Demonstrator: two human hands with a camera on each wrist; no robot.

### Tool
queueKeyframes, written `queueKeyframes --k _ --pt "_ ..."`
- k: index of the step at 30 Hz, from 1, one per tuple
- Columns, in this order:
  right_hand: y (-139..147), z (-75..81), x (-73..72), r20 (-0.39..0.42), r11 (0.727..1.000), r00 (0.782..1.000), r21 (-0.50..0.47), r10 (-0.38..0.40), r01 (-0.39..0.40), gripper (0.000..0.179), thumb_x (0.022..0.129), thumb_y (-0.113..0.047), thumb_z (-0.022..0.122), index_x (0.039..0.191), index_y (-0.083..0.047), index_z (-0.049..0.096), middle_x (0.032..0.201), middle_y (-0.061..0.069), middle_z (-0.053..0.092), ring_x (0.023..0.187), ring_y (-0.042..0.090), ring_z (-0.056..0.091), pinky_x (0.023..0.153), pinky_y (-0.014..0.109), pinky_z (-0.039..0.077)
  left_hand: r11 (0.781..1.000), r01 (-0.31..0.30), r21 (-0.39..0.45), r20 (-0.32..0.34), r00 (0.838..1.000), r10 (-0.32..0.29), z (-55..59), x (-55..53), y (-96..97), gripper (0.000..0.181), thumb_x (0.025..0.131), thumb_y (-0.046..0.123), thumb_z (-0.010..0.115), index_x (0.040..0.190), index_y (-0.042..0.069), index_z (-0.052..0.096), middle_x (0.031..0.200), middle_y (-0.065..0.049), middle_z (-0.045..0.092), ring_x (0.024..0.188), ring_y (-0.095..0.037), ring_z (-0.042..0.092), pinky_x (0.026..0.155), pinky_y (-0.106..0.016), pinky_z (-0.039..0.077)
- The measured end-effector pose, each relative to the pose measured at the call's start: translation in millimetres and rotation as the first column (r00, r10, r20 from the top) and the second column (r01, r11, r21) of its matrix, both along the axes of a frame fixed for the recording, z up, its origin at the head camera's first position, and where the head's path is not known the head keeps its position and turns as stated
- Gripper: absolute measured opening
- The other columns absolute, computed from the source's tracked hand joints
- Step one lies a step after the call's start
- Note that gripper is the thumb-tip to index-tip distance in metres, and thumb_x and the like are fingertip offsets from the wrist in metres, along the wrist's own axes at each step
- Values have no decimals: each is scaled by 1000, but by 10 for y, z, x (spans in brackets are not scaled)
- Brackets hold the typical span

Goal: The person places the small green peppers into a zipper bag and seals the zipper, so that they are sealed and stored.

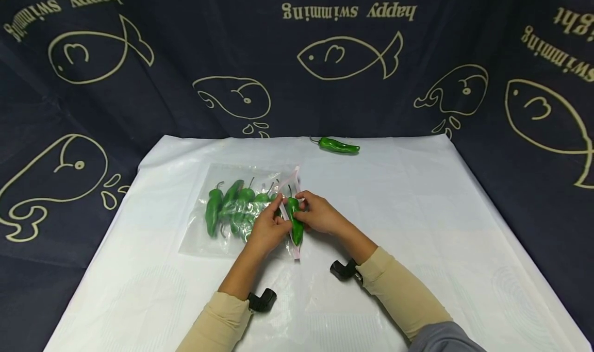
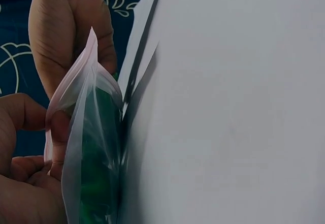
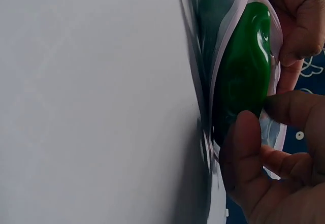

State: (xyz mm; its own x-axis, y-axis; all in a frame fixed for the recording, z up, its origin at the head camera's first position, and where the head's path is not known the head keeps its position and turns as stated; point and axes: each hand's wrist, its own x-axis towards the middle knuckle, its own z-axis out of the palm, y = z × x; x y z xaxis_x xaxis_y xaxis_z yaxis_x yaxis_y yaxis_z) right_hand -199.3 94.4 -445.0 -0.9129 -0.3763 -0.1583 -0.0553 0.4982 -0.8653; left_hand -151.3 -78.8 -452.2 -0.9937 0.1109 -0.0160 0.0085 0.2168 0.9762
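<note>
A clear zip bag (image 1: 195, 244) with a pink-edged mouth lies on the table, several green peppers (image 1: 213, 211) inside it. At the mouth, my left hand (image 1: 268, 231) pinches the upper edge and lifts it, so the bag gapes open in the left wrist view. My right hand (image 1: 320, 215) holds one green pepper (image 1: 294, 220) between thumb and fingers, right at the opening. In the right wrist view this pepper (image 3: 246, 56) sits between the bag's two pink edges. Part of the right hand's fingers is hidden behind the pepper and bag.
Another green pepper (image 1: 339, 146) lies alone near the table's far edge. A white cloth covers the table (image 1: 394, 202). Dark fabric (image 1: 260, 43) with fish and whale drawings hangs behind and at the sides. Black wrist mounts (image 1: 262, 300) sit on both forearms.
</note>
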Motion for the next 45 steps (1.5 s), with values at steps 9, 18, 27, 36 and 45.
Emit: queueKeyframes --k 9,18,27,36,45 --pt "-16 9 8 -10 999 1000 28 19 -19 48 94 -6 63 139 -4 49 99 10 56 67 18 60 57 31 55 1000 -18 17 5 1000 18 10 -5 23 85 75 -4 64 154 3 32 95 -14 65 52 -9 45 45 -21 37" --pt "-47 -54 -24 -72 1000 997 23 -6 8 46 94 -6 63 138 -4 51 101 8 56 65 16 60 58 29 54 1000 -12 11 27 1000 11 35 7 25 84 77 -3 63 154 3 32 57 1 53 49 -9 44 45 -21 35" --pt "-80 -66 -43 -121 998 993 54 -17 24 44 93 -8 62 136 -6 54 105 7 61 83 18 59 69 30 52 1000 6 20 34 999 -7 10 4 23 85 76 -4 61 155 5 31 73 -5 63 49 -8 42 45 -23 34" --pt "-78 -27 -45 50 991 998 -126 -44 50 39 97 -1 53 135 -1 53 106 15 62 70 20 64 61 30 56 1000 -4 22 30 1000 3 0 -7 31 86 75 -4 62 155 4 31 93 -10 63 52 -9 48 46 -22 37" --pt "-73 -7 -55 221 948 974 -297 -52 118 36 101 -2 48 137 1 50 109 18 57 75 20 67 63 28 56 1000 -12 6 41 999 11 -3 -2 34 85 76 -4 61 156 7 32 114 -20 65 52 -9 45 46 -22 37"
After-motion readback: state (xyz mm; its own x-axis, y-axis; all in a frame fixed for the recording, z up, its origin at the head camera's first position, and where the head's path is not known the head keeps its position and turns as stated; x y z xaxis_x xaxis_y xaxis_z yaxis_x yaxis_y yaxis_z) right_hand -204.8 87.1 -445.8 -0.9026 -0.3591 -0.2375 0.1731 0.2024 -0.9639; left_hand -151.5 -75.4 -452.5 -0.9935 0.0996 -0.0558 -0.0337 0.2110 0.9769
